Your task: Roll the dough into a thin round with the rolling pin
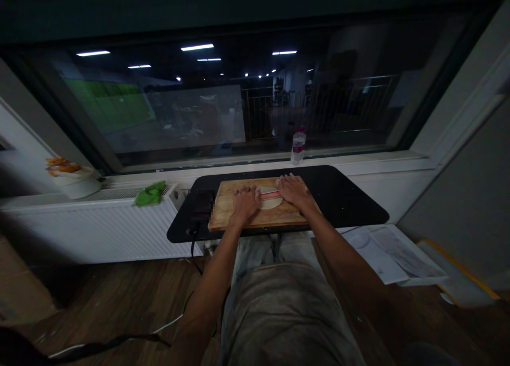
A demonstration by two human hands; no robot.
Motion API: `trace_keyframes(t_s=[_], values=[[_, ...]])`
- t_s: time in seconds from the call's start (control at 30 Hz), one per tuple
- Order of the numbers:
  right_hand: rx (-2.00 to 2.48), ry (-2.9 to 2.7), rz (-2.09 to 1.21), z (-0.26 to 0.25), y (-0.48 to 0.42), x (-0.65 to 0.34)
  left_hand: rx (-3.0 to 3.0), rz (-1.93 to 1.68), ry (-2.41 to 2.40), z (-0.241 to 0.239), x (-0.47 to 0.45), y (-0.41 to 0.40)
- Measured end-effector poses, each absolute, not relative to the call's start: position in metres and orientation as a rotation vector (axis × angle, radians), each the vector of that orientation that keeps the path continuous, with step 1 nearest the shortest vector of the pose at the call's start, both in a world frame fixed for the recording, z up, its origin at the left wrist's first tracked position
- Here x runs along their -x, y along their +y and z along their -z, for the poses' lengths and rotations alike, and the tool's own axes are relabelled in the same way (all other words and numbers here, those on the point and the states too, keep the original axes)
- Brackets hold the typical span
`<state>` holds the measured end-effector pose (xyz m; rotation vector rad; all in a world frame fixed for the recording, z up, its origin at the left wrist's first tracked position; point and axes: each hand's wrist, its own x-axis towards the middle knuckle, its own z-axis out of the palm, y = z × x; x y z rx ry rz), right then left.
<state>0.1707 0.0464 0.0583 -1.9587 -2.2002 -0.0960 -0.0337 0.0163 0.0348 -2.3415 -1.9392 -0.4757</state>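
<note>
A wooden board [227, 213] lies on a small black table [342, 198] under a window. On the board is a flat pale round of dough [271, 201]. A thin reddish rolling stick [270, 194] lies across the dough. My left hand [245, 203] rests on the stick's left end with fingers curled over it. My right hand [292, 189] lies flat on the stick's right end, fingers stretched forward. Both forearms reach out over my lap.
A plastic water bottle [298, 146] stands on the sill behind the table. A green cloth [150, 193] and a white bowl [77, 181] sit on the radiator at left. Papers [392, 254] lie on the floor at right. A cable [119, 342] runs over the wooden floor.
</note>
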Motion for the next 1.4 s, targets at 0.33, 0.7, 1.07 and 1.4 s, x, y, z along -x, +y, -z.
trace_keyframes(t_s=[0.33, 0.7, 1.07, 1.4], values=[[1.838, -1.999, 0.44, -0.02, -0.024, -0.171, 2.32, 0.488, -1.922, -0.034, 0.034, 0.016], [1.903, -2.084, 0.25, -0.048, -0.001, -0.171, 2.365, 0.478, -1.868, -0.034, 0.034, 0.015], [1.94, -2.132, 0.173, -0.053, 0.022, -0.171, 2.336, 0.436, -1.932, -0.039, 0.03, 0.012], [1.834, -1.938, 0.427, -0.017, -0.043, -0.165, 2.362, 0.427, -1.942, -0.046, 0.03, 0.007]])
